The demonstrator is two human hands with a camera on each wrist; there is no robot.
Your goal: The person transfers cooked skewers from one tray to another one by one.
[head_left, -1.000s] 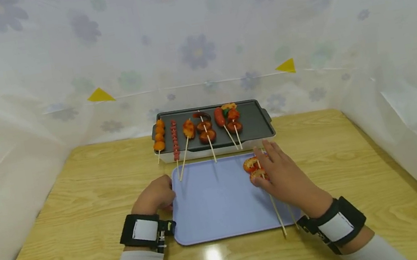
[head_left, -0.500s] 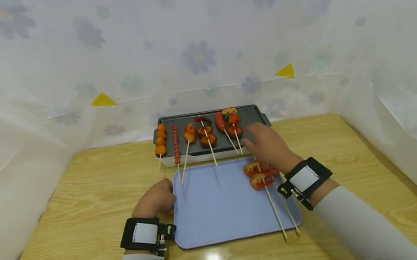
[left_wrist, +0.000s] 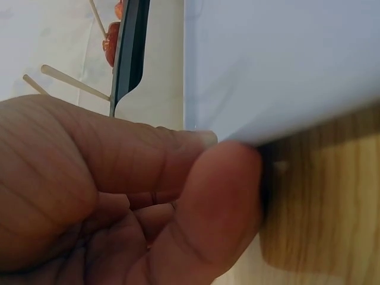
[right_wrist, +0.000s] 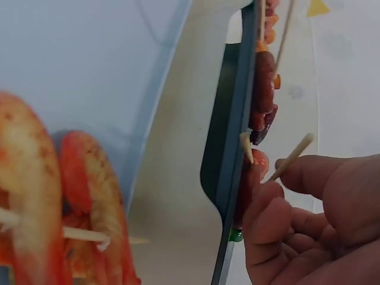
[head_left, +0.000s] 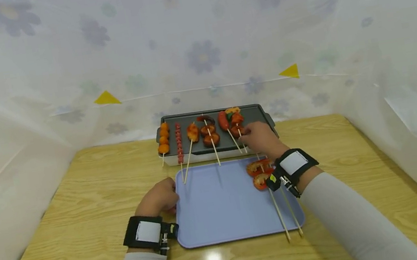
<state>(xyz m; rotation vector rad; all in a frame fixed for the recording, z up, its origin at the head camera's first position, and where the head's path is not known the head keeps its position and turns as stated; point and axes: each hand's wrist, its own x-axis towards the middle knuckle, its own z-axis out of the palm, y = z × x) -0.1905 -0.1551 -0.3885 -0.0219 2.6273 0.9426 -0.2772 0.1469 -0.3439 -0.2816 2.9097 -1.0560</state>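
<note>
In the head view my left hand pinches the left edge of a lavender tray between thumb and fingers; the left wrist view shows this at the tray's corner. My right hand is at the front of a dark grill plate. Its thumb and forefinger pinch the stick of the rightmost mixed skewer, which has red, green and yellow pieces and a brown round. Two shrimp skewers lie on the tray's right side, partly hidden under my right wrist.
Other skewers lie on the grill: orange balls, small red pieces, a golden piece, brown rounds and a red sausage. Their sticks jut over the front edge. White curtains surround the wooden table.
My right hand has left the shrimp skewers, moved forward and left to the grill, and taken hold of the rightmost skewer's stick. My left hand has stayed at the tray.
</note>
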